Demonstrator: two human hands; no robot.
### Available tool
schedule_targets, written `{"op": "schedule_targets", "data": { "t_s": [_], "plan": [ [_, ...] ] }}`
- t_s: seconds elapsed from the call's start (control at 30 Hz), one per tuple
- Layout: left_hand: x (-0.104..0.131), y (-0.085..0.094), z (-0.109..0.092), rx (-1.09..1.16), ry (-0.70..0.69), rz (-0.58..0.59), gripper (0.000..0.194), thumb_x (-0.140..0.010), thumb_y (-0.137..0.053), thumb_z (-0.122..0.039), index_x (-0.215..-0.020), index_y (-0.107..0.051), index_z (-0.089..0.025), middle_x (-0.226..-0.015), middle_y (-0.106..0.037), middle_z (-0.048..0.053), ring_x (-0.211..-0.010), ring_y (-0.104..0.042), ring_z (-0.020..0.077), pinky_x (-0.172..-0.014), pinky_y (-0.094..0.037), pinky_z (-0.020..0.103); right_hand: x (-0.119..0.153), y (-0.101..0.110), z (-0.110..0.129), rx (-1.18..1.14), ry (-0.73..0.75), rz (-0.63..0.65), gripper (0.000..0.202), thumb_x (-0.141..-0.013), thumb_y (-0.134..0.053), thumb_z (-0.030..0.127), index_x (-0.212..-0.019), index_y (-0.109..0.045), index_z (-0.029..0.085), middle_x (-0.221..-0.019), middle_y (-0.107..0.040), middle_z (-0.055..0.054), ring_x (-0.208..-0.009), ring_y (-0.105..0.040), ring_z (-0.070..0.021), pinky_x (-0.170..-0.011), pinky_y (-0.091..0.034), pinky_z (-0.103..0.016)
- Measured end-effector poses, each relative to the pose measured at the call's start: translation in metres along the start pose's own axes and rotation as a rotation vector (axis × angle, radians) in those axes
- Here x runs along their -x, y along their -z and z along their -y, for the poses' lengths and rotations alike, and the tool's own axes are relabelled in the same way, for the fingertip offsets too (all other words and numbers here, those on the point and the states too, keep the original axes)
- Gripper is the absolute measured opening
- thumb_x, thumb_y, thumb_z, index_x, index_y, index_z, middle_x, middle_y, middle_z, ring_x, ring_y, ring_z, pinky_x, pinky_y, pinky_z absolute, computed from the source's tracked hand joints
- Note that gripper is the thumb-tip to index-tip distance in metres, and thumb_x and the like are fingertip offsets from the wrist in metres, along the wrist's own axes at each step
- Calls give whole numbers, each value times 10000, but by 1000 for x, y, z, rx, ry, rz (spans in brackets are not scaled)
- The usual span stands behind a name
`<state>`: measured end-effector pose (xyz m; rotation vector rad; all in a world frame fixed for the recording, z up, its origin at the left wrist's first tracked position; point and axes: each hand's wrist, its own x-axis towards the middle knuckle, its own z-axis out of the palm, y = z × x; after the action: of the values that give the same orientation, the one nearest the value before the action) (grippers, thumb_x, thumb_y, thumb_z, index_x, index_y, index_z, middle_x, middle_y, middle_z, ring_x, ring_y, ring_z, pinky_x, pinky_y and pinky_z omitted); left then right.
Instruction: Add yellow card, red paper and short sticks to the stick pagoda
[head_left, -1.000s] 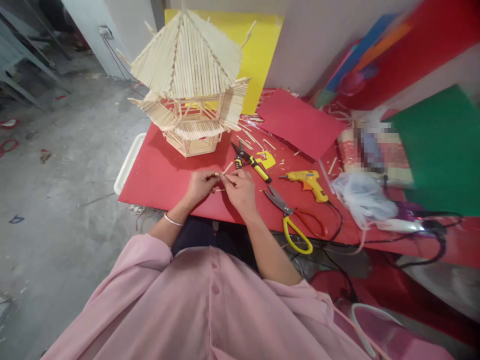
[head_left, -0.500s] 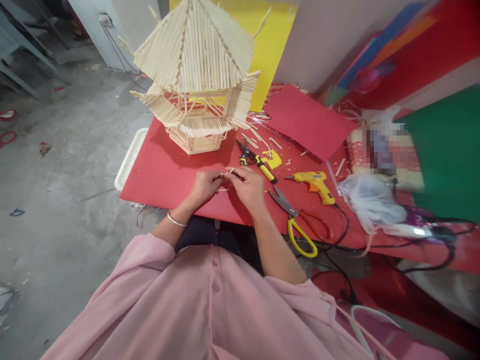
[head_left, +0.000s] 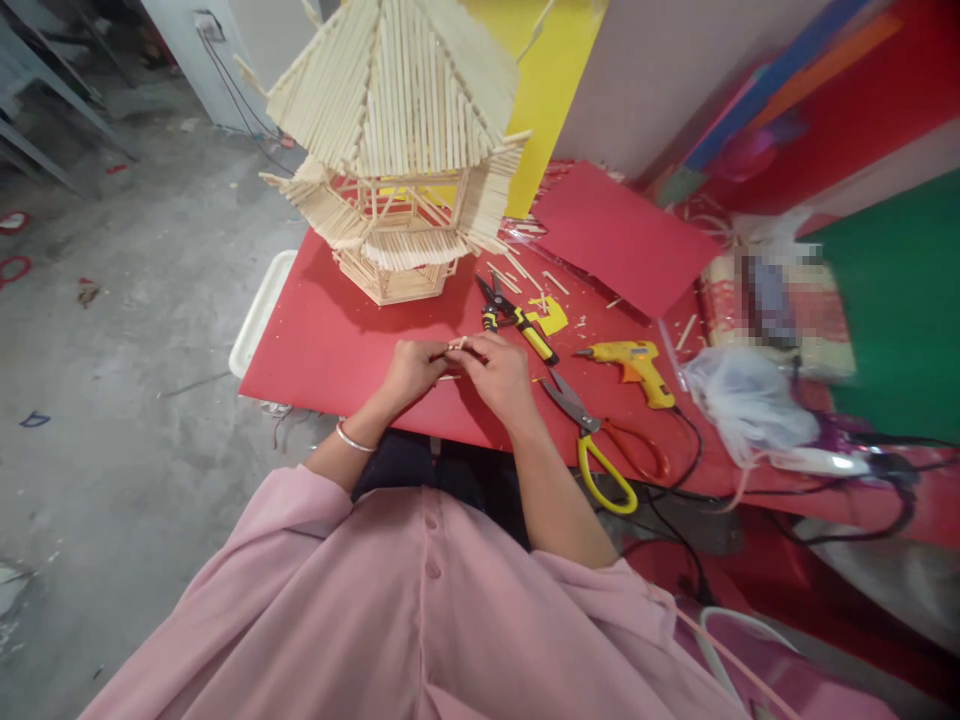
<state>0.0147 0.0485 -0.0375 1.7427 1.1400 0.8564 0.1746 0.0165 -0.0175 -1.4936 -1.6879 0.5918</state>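
Observation:
My left hand (head_left: 412, 374) and my right hand (head_left: 501, 376) meet above the front of the red tabletop (head_left: 322, 350), fingertips pinched together. Between them is a short pale wooden stick (head_left: 455, 345), mostly covered by the fingers, so whether it is one piece or more is unclear. Just beyond stands a pavilion model (head_left: 409, 240) built of thin wooden sticks, with a pointed roof and a flared lower eave. To the right of my right hand lie yellow-and-black pliers (head_left: 534, 338) and scissors (head_left: 579, 408) with one yellow and one red handle.
A yellow glue gun (head_left: 637, 370) lies farther right, its cord trailing off the table edge. Loose sticks (head_left: 517, 268) and a yellow scrap (head_left: 551, 316) are scattered behind the pliers. A red card (head_left: 626, 235), a clear plastic bag (head_left: 750, 400) and a yellow sheet (head_left: 551, 110) are also there.
The stick end that stuck up above my fingers is now lower and more covered. Both hands stay pinched together in nearly the same place; the view has shifted slightly.

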Motion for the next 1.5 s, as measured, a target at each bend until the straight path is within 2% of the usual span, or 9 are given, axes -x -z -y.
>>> {"op": "schedule_targets", "data": {
  "t_s": [0.23,0.47,0.77,0.97,1.17,1.3,1.37,1.43,1.5],
  "plan": [
    [-1,0,-1,-65,-20,-6,404,-814,-665,-356,-513,-504,-141,-501,-371,-54,-535,-341,76,-511,-248,211,1,1,0,-21,-28,15,111,-868,-701,287,-892,-803,249,-914,-772,-42,-858,-711,-206,-832,-547,-347],
    [1,-1,-2,-186,-10,14,294,-816,-690,-259,-564,-637,-116,-513,-489,-23,-550,-440,81,-540,-280,201,4,2,-2,-22,-27,-4,123,-869,-701,292,-890,-814,248,-897,-773,-45,-842,-719,-200,-807,-551,-330],
    [1,-2,2,-199,-17,14,272,-815,-690,-265,-575,-686,-135,-511,-563,-13,-529,-465,91,-536,-283,218,5,3,0,-9,-20,-14,128,-859,-710,308,-885,-818,244,-886,-778,-49,-823,-722,-202,-797,-554,-336],
    [-3,1,-3,-30,13,11,204,-854,-661,-289,-793,-796,-149,-683,-734,8,-568,-550,109,-570,-395,208,2,11,-1,-115,-173,-84,186,-837,-707,366,-808,-810,214,-800,-779,-33,-761,-704,-198,-735,-539,-318],
    [-3,2,-1,-69,23,-20,144,-854,-677,-193,-867,-817,-163,-820,-787,42,-741,-685,163,-687,-489,235,-5,25,-5,-130,-295,-158,220,-800,-732,402,-738,-797,202,-700,-763,-15,-702,-695,-203,-681,-519,-308],
    [4,3,2,-227,-12,-175,143,-839,-690,-159,-910,-812,-178,-1177,-757,108,-1007,-711,222,-894,-544,315,-5,26,0,-89,-193,-139,191,-830,-707,359,-713,-788,231,-804,-785,-26,-799,-713,-208,-769,-537,-326],
    [7,3,2,-250,-23,-241,228,-794,-714,-125,-997,-803,-179,-1275,-711,122,-1045,-698,222,-909,-552,324,-4,21,4,-36,-113,-89,182,-846,-704,345,-733,-791,233,-826,-780,-37,-798,-709,-201,-774,-531,-324],
    [9,4,2,-177,-23,-225,322,-762,-744,-131,-1079,-789,-174,-1212,-731,115,-941,-702,193,-834,-566,298,-4,14,6,5,-54,-47,159,-857,-706,336,-786,-799,229,-854,-779,-49,-793,-708,-197,-770,-528,-324],
    [8,5,2,-43,4,-133,337,-766,-757,-175,-1102,-785,-160,-1062,-772,92,-807,-690,164,-746,-562,270,-4,6,6,27,-12,-8,142,-866,-701,324,-834,-807,234,-875,-779,-54,-794,-708,-196,-763,-527,-323]
  ]
}}
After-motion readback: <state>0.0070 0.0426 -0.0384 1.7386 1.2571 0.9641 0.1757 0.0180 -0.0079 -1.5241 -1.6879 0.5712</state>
